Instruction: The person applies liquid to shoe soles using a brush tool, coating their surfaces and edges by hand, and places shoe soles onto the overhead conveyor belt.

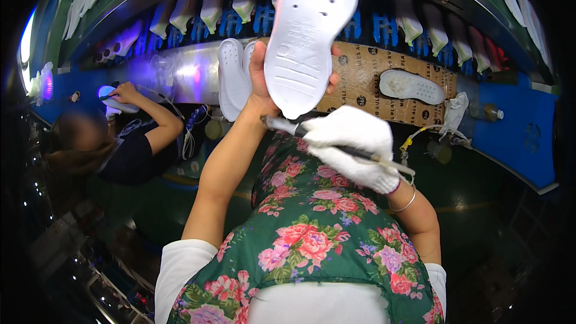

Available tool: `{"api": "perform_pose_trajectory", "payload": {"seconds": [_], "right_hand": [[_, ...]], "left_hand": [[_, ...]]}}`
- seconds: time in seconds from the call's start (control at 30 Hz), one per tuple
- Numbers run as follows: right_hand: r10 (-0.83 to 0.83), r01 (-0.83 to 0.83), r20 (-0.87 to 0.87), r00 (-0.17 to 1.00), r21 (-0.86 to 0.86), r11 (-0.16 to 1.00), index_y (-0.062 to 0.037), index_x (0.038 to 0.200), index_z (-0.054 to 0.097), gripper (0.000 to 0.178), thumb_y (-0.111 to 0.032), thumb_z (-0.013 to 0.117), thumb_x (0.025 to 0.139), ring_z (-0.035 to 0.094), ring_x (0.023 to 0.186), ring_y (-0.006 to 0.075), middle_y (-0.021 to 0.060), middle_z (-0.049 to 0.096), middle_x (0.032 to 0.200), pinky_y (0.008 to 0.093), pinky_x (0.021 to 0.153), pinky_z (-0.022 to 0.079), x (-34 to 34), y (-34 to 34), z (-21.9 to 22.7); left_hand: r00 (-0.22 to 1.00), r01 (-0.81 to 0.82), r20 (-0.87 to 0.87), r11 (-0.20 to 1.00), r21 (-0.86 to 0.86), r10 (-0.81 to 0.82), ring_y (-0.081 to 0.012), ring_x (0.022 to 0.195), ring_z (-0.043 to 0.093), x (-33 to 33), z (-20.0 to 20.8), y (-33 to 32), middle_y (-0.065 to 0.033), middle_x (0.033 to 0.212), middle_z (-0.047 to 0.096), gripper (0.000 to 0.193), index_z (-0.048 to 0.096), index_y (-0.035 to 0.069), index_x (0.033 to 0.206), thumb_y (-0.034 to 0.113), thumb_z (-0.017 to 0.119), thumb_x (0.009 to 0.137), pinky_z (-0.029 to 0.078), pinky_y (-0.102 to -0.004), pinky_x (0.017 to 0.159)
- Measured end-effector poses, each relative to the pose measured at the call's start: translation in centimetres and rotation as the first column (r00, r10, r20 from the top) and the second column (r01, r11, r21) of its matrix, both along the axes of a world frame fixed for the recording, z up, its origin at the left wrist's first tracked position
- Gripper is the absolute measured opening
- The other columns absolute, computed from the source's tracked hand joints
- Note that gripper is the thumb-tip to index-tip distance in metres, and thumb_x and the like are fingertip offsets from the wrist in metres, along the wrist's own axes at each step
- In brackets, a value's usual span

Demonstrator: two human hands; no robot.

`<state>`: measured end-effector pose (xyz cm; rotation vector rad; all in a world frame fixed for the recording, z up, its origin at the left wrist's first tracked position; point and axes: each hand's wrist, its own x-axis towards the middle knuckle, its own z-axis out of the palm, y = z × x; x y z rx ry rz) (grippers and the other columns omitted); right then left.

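Observation:
A white shoe sole (303,42) with small holes near its upper end is held up in front of me. My left hand (262,78) grips it from behind, thumb on one side and fingertips showing at the other edge. In a white knit glove, my right hand (354,144) is closed around a slim dark pen-like tool (294,129) with a thin hose at its back end. The tool's pale tip is close to the sole's lower end; whether they touch I cannot tell.
More white soles (233,78) lie on the bench to the left. A greyish sole (411,86) rests on printed brown cardboard (360,63). Behind runs a row of shoe-shaped pieces (245,1) on blue holders. At the left, another person (141,129) handles a sole.

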<state>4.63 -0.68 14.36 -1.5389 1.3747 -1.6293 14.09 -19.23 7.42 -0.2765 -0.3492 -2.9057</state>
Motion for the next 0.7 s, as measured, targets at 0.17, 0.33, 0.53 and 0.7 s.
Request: {"api": "perform_pose_trajectory", "payload": {"seconds": [0.17,0.33,0.53,0.7], "right_hand": [[-0.138,0.123,-0.287,0.948,-0.068,0.99,-0.009,0.104,0.076,0.03,-0.002,0.08,0.075,0.072,0.081,0.0274,0.0108,0.075,0.103,0.0358,0.073,0.057,-0.8,0.0,-0.1],[-0.011,0.004,-0.277,0.961,-0.027,1.0,-0.0081,0.101,0.076,0.031,0.001,0.081,0.072,0.072,0.082,0.0286,0.0128,0.075,0.1,0.0358,0.072,0.056,1.7,1.1,-0.1],[-0.146,0.136,-0.262,0.954,-0.055,0.989,-0.0076,0.103,0.076,0.029,-0.003,0.081,0.075,0.071,0.077,0.0269,0.0113,0.075,0.098,0.0365,0.069,0.056,0.1,1.1,0.3],[-0.102,0.06,-0.342,0.934,-0.13,0.99,-0.0085,0.111,0.074,0.037,-0.003,0.08,0.076,0.072,0.085,0.0282,0.0122,0.075,0.105,0.0367,0.074,0.058,1.8,1.0,-1.3]], "left_hand": [[0.992,0.124,0.029,0.99,-0.06,-0.123,-0.0422,0.094,0.063,-0.7,0.4,-0.6,-0.029,0.136,0.052,0.1,0.044,0.01,0.151,0.074,0.066,0.078,0.055,-0.0455,0.077],[0.977,0.205,-0.028,0.971,-0.123,-0.21,-0.0346,0.083,0.06,-1.1,0.3,-1.0,-0.0258,0.128,0.055,0.105,0.046,0.005,0.147,0.076,0.068,0.074,0.046,-0.0385,0.065],[0.973,0.208,0.154,0.942,-0.262,-0.172,-0.0282,0.074,0.056,-0.5,0.8,-0.9,-0.0258,0.125,0.055,0.111,0.045,0.004,0.148,0.079,0.069,0.071,0.039,-0.032,0.058],[0.955,0.262,0.221,0.907,-0.329,-0.196,-0.029,0.075,0.058,-1.2,1.4,-1.6,-0.0269,0.126,0.055,0.108,0.044,0.006,0.15,0.078,0.066,0.072,0.041,-0.0322,0.06]]}}
